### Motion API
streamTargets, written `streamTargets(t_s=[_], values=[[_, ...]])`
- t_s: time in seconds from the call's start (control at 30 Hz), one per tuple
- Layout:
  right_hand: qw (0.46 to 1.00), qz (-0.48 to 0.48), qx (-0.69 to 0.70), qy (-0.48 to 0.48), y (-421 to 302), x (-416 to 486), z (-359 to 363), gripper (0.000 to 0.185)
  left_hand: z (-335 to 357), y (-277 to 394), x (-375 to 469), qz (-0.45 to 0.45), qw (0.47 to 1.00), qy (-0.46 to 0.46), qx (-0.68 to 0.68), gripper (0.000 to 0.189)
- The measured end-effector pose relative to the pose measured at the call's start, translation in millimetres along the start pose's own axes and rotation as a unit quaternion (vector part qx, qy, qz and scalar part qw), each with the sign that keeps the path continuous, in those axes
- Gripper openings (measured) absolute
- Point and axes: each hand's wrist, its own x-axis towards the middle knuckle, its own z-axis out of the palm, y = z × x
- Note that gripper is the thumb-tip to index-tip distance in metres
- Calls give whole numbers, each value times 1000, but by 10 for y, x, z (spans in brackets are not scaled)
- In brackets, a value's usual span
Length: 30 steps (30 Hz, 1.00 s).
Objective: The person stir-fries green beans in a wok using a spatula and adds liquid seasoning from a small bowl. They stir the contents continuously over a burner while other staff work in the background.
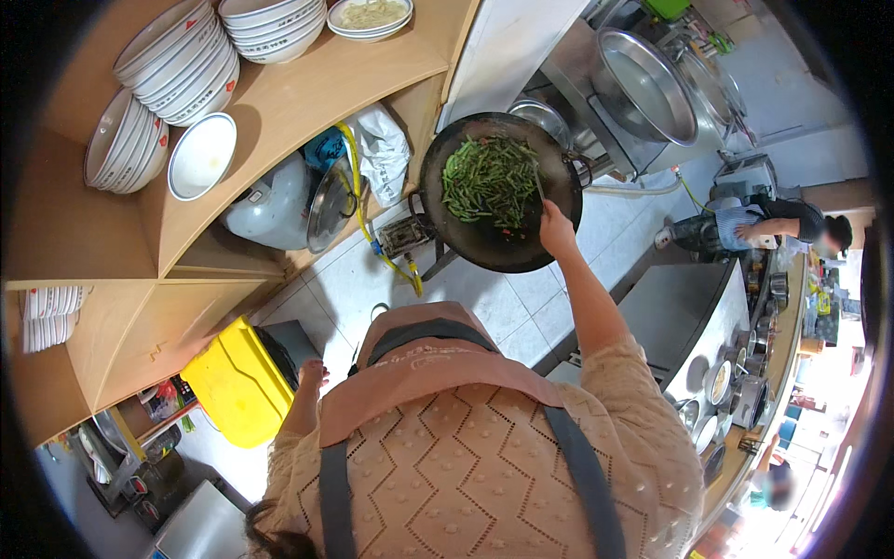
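Observation:
A large black wok point(482, 244) with loop handles sits over a gas burner point(404, 237). In it lies a heap of cut green beans point(489, 182), with small red bits scattered near the lower edge. My right hand point(557, 230) grips the handle of a metal spatula point(538, 183), whose far end reaches into the beans. The blade is mostly hidden among them. Down at my side hangs my left hand point(313, 374), its fingers loosely bent and nothing visible in it. It is nearest to a yellow bin lid point(241, 384).
Wooden shelves point(335, 84) at left hold stacked bowls point(178, 70) and a plate of noodles point(370, 12). Below stand a gas cylinder point(272, 202) and a glass lid point(330, 206); a yellow hose point(357, 189) runs to the burner. A metal basin point(646, 87) stands beyond; another person point(761, 220) is at right.

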Motion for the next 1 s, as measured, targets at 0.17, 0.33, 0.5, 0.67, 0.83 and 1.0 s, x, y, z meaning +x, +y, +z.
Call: streamTargets(t_s=[0.17,0.33,0.5,0.67,0.83,1.0], values=[[976,114,96,-160,-425,111,2,36,-48,-589,518,323,900,-66,286,16],[964,24,-41,-262,-182,-425,-788,37,139,-583,625,133,978,-88,136,17],[917,14,-79,-391,-277,-931,-1240,35,145,-330,204,146,988,-28,48,16],[973,7,68,-219,-254,-630,91,37,139,105,-335,95,994,-42,37,15],[975,-34,209,-66,24,-256,451,37,38,100,-353,20,1000,4,-22,19],[993,-58,1,-104,-503,68,24,40,-9,-400,-283,84,996,-29,17,19]])
